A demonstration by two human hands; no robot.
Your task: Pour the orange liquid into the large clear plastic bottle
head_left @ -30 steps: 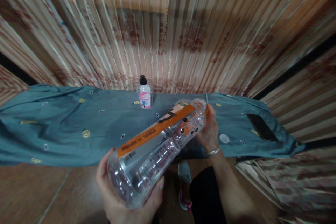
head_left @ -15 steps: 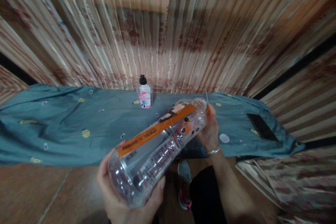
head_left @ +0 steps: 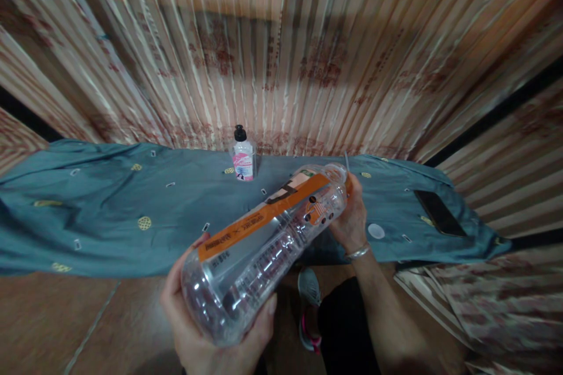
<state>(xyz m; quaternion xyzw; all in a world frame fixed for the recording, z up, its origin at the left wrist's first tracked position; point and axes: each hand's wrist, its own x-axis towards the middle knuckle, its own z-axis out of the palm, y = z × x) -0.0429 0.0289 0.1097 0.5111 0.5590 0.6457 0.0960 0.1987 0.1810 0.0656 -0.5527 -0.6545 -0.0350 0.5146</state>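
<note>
Clear plastic, with an orange band along its label, forms the large bottle (head_left: 277, 234) held slantwise between the two hands, in front of and over the near edge of the cloth-covered worktop (head_left: 109, 193). Its broad base sits in the left hand (head_left: 220, 360), thumb on one side and fingers on the other. The neck end, farther away and to the right, is gripped by the right hand (head_left: 352, 220), whose fingers are largely hidden behind it. The hands are well apart, each clamped on its own end. A thin pale strip (head_left: 346, 161) sticks up beside the neck; I cannot tell what it is. Beyond the large bottle stands a small black-capped bottle (head_left: 244, 165); right of the right hand lie a whitish disc (head_left: 376, 231) and a dark flat rectangle (head_left: 440, 212).
</note>
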